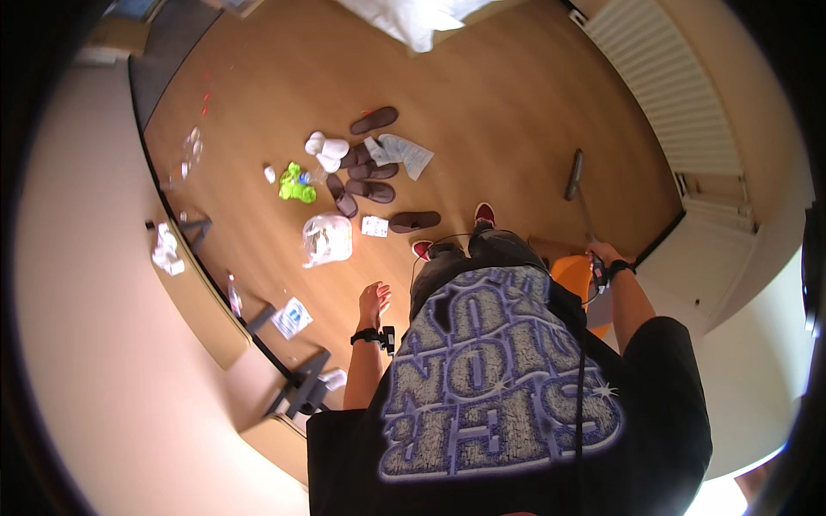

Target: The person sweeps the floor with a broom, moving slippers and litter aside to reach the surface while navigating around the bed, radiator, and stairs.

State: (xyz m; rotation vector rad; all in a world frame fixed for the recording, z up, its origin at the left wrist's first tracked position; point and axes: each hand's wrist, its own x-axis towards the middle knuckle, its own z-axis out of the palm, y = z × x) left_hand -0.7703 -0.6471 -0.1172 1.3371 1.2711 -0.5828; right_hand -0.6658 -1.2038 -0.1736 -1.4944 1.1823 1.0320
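Observation:
My right hand (601, 253) is closed around the handle of a long-handled broom (586, 213). Its narrow grey head (574, 174) rests on the wooden floor ahead and to the right. At my left side hangs my left hand (374, 304), empty, with its fingers loosely curled and apart. Beyond it on the floor stands a translucent plastic bag (328, 241) with things inside. A small printed card (375, 226) lies beside that bag. Several dark brown slippers (371, 191) are scattered ahead, one single slipper (415, 222) lying near my red shoes (484, 213).
Litter around the slippers includes a bright green crumpled wrapper (297, 184), a white object (327, 151) and a plastic sheet (405, 153). To the left are a plastic bottle (234, 297), a printed packet (292, 317) and table legs (308, 387). An orange chair (570, 276) and a radiator (664, 84) stand right.

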